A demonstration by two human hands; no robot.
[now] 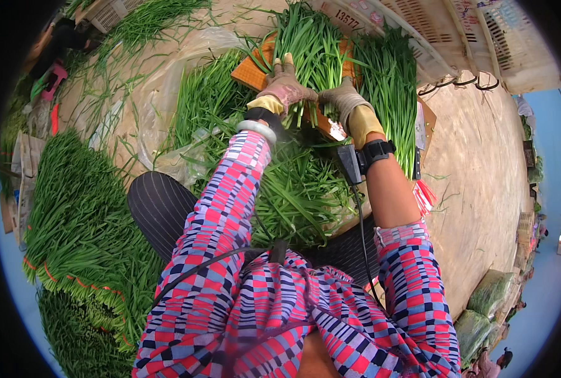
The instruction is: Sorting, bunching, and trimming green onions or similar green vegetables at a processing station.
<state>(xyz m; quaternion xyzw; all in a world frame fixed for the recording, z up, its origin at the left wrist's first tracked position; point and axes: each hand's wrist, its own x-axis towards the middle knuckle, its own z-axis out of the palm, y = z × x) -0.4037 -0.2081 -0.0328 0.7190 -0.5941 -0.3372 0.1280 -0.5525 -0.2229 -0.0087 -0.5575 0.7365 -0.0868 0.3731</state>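
Both hands wear worn fabric gloves over yellow ones. My left hand lies with spread fingers on the stalks of a loose bunch of garlic chives, on an orange-brown board. My right hand rests at the right side of the same bunch, near its cut ends; whether its fingers grip stalks cannot be told. Right of it lies another pile of chives. A cleaver with a black handle lies partly under that pile, beside red and white ties. Loose leaves cover the floor before my lap.
Tied chive bundles are stacked at the left. Clear plastic sheeting lies left of the board. White plastic crates stand at the upper right. Filled bags line the far right. Another person is at the upper left.
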